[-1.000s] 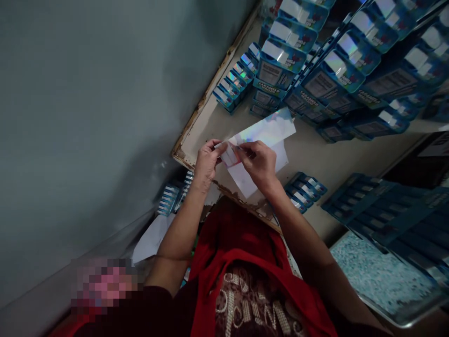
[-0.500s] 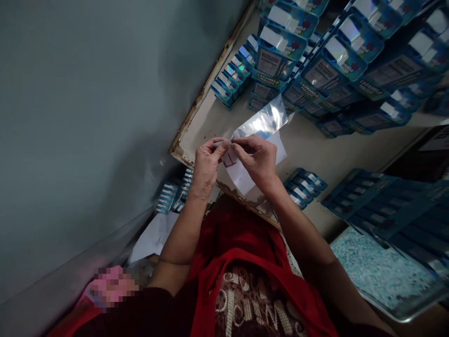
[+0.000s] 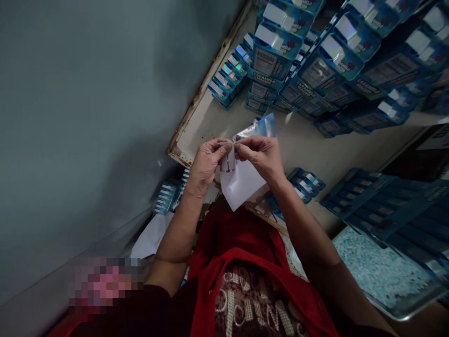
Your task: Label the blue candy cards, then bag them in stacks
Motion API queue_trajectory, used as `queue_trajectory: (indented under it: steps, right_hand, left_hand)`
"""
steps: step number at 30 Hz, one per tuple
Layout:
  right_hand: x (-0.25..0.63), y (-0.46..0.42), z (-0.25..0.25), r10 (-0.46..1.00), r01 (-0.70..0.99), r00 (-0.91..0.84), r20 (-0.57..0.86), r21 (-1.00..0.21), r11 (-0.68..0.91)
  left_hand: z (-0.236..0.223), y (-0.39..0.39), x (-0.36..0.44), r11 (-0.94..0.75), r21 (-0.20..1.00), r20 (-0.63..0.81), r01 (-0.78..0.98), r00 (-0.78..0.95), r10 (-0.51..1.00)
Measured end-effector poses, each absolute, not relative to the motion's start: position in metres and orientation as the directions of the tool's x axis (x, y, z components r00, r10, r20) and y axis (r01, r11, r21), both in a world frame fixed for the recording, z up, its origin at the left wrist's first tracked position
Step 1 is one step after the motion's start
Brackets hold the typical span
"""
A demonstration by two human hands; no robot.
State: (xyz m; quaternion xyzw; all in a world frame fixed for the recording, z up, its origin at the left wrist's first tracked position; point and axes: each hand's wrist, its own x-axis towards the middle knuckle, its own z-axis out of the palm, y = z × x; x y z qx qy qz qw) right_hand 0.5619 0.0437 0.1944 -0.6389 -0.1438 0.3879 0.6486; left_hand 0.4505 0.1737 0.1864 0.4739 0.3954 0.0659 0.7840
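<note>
Both of my hands meet over the table edge, working a sheet with a shiny silvery face [image 3: 261,127] and a white paper side [image 3: 242,187]. My left hand [image 3: 206,161] pinches it between thumb and fingers; a small flap with a silver edge [image 3: 228,164] hangs below that thumb. Close beside it, my right hand [image 3: 264,154] is closed in a pinch on the same sheet, fingertips almost touching the left thumb. The white part drapes down between my wrists. Whether the shiny and white parts are one layer or two, I cannot tell.
Blue cartons [image 3: 277,47] marked "Caramelo Macizo" stand stacked across the table [image 3: 301,138]. Smaller blue packs [image 3: 305,182] lie by my right forearm. A tray of blue-white pieces [image 3: 386,267] is at lower right. A wall [image 3: 87,117] borders the left; loose white paper [image 3: 150,236] lies below it.
The shiny part has swung down and shows less above my right hand. The white part now hangs lower, and the silver-edged flap has turned below my left thumb.
</note>
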Motion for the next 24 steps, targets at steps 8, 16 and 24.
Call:
queue_trajectory:
  steps: [8, 16, 24]
  right_hand:
    - [0.570, 0.042, 0.189, 0.722, -0.397, 0.603, -0.339, -0.913, -0.096]
    - [0.569, 0.040, 0.176, 0.712, -0.449, 0.597, -0.371, -0.889, -0.087]
    - [0.564, 0.042, 0.177, 0.664, -0.436, 0.646, -0.375, -0.896, -0.082]
  left_hand:
    - [0.183, 0.171, 0.452, 0.579, 0.777, -0.555, 0.247, 0.702, 0.445]
    - [0.173, 0.171, 0.450, 0.583, 0.758, -0.585, 0.293, 0.700, 0.409]
    - [0.169, 0.167, 0.450, 0.627, 0.718, -0.622, 0.303, 0.682, 0.383]
